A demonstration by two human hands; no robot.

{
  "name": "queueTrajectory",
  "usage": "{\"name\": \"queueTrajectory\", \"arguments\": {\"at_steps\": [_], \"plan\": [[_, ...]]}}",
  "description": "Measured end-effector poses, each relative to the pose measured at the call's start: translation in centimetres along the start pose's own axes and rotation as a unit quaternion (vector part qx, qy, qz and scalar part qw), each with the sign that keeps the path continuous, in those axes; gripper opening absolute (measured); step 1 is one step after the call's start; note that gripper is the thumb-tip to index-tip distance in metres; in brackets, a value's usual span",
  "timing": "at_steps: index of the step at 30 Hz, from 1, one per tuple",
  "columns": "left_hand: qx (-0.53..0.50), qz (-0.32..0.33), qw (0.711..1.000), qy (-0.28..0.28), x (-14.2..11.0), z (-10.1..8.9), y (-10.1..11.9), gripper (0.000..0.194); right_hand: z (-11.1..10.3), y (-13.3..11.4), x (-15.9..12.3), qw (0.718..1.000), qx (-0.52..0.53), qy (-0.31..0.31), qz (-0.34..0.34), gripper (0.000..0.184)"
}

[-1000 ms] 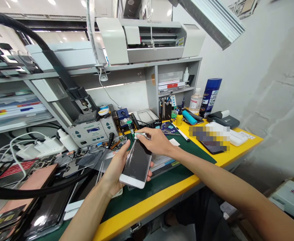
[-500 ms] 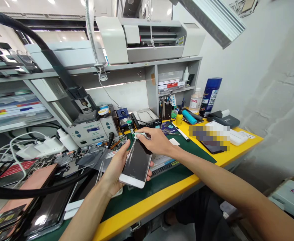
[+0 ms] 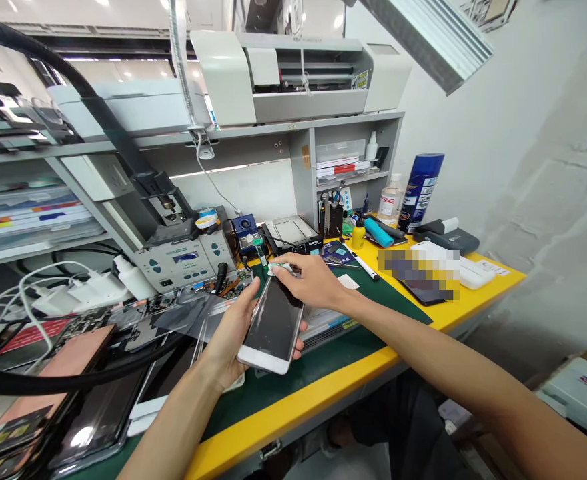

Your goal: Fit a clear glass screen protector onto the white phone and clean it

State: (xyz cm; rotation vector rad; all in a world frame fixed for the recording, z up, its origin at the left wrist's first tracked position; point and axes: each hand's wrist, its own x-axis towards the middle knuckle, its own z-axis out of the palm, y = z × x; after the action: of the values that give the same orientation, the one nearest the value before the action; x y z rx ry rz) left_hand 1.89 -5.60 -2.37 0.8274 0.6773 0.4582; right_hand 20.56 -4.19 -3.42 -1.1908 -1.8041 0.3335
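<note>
The left grip (image 3: 236,327) was closed around a phone (image 3: 273,327), with the palm along its left side and fingertips showing past the far edge. The phone sat tilted between the two grips, dark screen upward and white end nearest the person; pale streaks marked the glass. The right grip (image 3: 316,283) was narrow, pinching a small pale wad (image 3: 279,269) against the phone's far end. What the wad was made of could not be told.

Below both grips lay a green mat (image 3: 253,403) on a yellow-edged surface (image 3: 323,401). Just beyond the right grip, to its right, were a white card (image 3: 348,282) and a white pen (image 3: 365,265). Farther past it stood a yellow bottle (image 3: 358,235), with a teal roll (image 3: 377,231) beside it, then a clear bottle (image 3: 389,203) and a blue can (image 3: 422,192). Well to the right of that grip, a dark slab (image 3: 426,291), partly blurred, lay near a white box (image 3: 468,271).

Beyond and left of the left grip stood a grey station (image 3: 178,263) with a white bottle (image 3: 137,281) at its side. Farther left of the same grip, a copper panel (image 3: 73,367) rested, crossed by a black hose (image 3: 73,385). High beyond both grips, a plotter (image 3: 308,103) sat on the shelf (image 3: 253,135).
</note>
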Motion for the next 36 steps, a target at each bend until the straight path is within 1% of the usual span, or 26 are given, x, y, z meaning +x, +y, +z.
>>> {"name": "queueTrajectory", "arguments": {"at_steps": [11, 22, 30, 36], "plan": [[-0.001, 0.001, 1.000, 0.010, -0.08, 0.32, 0.08, 0.057, -0.04, -0.12, 0.06, 1.000, -0.002, 0.000, -0.008, 0.031], [0.017, 0.006, 1.000, 0.017, -0.14, 0.07, -0.04, 0.055, 0.03, -0.02, -0.02, 1.000, -0.003, -0.001, -0.007, 0.032], [0.019, 0.008, 1.000, 0.015, -0.09, 0.34, 0.02, 0.055, 0.06, 0.09, -0.04, 1.000, -0.003, -0.002, -0.009, 0.032], [0.022, 0.010, 1.000, 0.019, 0.02, 0.08, -0.05, 0.055, 0.05, 0.05, 0.03, 1.000, -0.009, -0.003, -0.011, 0.033]]}}
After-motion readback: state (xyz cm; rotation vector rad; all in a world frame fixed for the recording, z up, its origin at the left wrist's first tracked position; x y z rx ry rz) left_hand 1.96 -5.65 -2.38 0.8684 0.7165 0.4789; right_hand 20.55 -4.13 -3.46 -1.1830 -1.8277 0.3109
